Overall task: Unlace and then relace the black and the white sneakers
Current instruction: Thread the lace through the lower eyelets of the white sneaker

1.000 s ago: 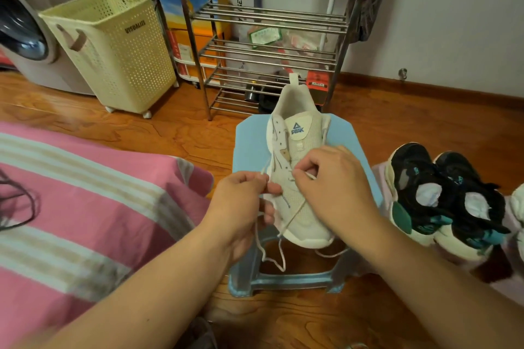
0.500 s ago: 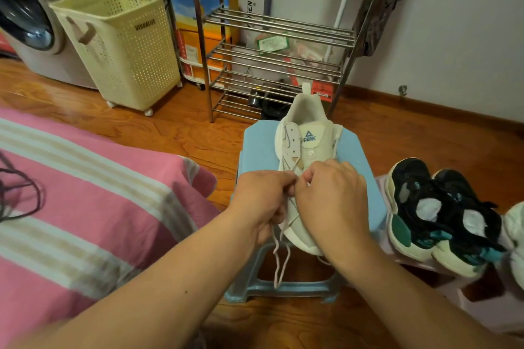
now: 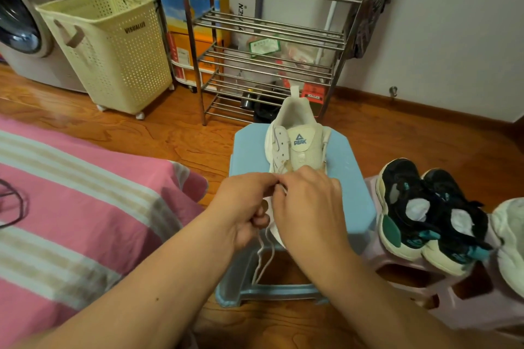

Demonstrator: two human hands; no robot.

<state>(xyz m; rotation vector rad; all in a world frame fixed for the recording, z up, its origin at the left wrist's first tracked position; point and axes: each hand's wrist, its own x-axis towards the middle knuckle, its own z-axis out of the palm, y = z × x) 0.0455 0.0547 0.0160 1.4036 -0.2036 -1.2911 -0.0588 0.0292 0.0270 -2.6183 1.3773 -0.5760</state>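
A white sneaker [image 3: 300, 142] lies on a light blue stool [image 3: 348, 178], toe toward me, its tongue showing a blue logo. Both hands meet over its lace area and hide the front of the shoe. My left hand [image 3: 243, 207] pinches the white lace [image 3: 262, 261], whose loose ends hang down past the stool's front edge. My right hand [image 3: 307, 207] has its fingers curled at the same spot, pinching the lace by the eyelets. Two black sneakers [image 3: 425, 212] with teal and cream soles sit on a pink stool [image 3: 397, 263] to the right. Another white sneaker [image 3: 510, 241] shows at the right edge.
A pink striped bedcover [image 3: 71, 207] fills the left. Behind stand a cream laundry basket [image 3: 113, 45], a metal shoe rack [image 3: 269, 45] with boxes, and a washing machine [image 3: 19, 31] at far left. The floor is wood.
The view has shifted, so the scene sits lower in frame. My hands have come together higher on the white sneaker; the lace ends hang straighter below my left hand.
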